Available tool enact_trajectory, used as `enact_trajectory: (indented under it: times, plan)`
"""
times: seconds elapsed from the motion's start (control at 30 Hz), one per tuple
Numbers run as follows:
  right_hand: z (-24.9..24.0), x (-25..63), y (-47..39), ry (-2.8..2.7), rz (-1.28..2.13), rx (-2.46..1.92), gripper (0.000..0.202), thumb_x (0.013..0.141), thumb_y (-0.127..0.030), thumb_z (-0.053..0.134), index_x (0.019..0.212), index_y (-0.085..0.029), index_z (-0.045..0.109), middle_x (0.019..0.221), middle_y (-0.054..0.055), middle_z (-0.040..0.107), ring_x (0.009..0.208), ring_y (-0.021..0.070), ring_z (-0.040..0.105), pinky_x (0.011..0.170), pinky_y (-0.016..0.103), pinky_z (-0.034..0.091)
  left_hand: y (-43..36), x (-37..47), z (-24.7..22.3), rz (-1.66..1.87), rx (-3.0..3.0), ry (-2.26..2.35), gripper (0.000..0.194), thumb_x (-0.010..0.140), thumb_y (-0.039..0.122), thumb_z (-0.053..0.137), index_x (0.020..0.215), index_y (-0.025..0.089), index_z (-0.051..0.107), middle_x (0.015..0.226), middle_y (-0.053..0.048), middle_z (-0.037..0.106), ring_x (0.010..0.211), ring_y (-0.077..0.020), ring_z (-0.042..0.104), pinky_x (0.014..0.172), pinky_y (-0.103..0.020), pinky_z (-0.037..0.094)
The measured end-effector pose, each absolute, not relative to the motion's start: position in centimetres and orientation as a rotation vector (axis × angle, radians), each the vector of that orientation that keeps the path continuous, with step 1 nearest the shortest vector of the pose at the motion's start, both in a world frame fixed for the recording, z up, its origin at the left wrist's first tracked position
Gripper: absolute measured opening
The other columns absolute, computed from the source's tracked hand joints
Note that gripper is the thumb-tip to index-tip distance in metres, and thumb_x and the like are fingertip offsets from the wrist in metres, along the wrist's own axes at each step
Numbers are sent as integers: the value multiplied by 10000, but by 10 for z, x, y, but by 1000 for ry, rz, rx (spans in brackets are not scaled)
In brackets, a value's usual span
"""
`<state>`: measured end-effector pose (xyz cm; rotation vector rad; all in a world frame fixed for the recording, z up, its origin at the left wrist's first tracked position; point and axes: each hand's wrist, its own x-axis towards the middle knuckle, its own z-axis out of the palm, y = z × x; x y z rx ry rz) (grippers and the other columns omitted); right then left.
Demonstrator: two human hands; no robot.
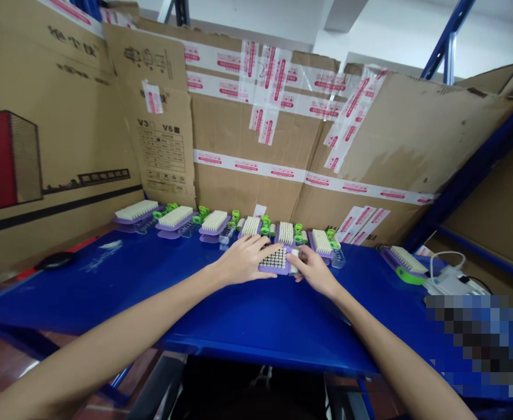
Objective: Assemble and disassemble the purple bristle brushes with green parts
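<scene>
A purple tray (288, 267), set with rows of small dark-and-white pegs, is held low over the middle of the blue table. My left hand (246, 256) grips it from the left, thumb along the near edge and index finger stretched across the top. At its right end my right hand (312, 267) is closed, thumb and fingers around a small white cylindrical piece (295, 253) with clear plastic beneath. Just behind stand similar purple trays with white pegs, one (286, 232) straight ahead and another (321, 240) to the right. Part of the held tray is hidden by my fingers.
A row of purple trays (175, 217) with green clips and clear boxes lines the back of the blue table (238, 315), against taped cardboard (251, 134). Another white-pegged tray (407, 259) and white cabled devices (451, 280) lie right. A dark object (55, 261) lies left.
</scene>
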<state>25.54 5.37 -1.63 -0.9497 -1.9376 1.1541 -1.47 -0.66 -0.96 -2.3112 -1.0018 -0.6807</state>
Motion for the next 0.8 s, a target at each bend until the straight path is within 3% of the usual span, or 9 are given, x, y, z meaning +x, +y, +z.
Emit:
enact_trajectory:
  times: [0.37,0.8]
  plan:
    - [-6,254,51,-1755,1406,-878,577,861,-710,896,1017,-211,653,755,-15,690,585,159,683,537,327,684,-7,-11,-11,-813,-2376,-1155,853,1002,782,716,1594,184,578,1393,-172,741,1241,-375,737,1070,-556,623]
    - [-1,256,49,-1672,1532,-875,537,872,-683,902,959,-184,726,783,26,716,628,169,698,566,329,701,-9,-12,-8,-762,-2456,-1135,847,1083,773,580,1708,212,468,1484,-183,713,1313,-385,720,1124,-580,593]
